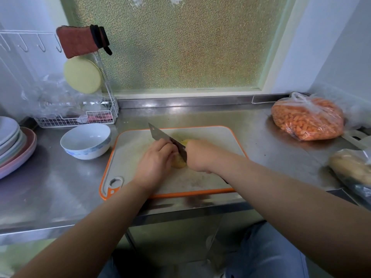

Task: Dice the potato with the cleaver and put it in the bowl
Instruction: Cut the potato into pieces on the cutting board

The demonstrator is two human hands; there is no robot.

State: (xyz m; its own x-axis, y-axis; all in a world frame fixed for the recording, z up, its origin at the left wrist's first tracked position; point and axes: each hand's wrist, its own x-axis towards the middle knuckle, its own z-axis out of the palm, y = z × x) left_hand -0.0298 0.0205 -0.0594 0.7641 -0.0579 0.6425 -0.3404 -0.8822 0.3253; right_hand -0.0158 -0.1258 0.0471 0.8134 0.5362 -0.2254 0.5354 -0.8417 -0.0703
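The head view looks down on a steel tabletop [60, 187] below a frosted window. At the far left stands a stack of plates [14, 145], and behind it a white wire rack [80, 119] holding crumpled clear plastic, with a reddish cloth [78, 41] and a pale yellow round pad [82, 75] hanging above it. Just left of the cutting board sits the white bowl [86, 140], upright and with nothing visible inside. The orange-rimmed cutting board [128, 149] lies in the middle of the tabletop. On it the left hand [155, 162] presses down with fingers curled onto the potato [178, 162], which shows yellow between the two hands. The cleaver [163, 138] stands blade-down against the potato, its tip pointing up and away to the left. The right hand [198, 155] is wrapped closed around the cleaver's handle, which is mostly hidden. Farther right, well apart from the board, a clear bag of orange diced pieces [308, 120] rests near the back wall, and another bag [353, 167] with something tan inside lies at the right edge.
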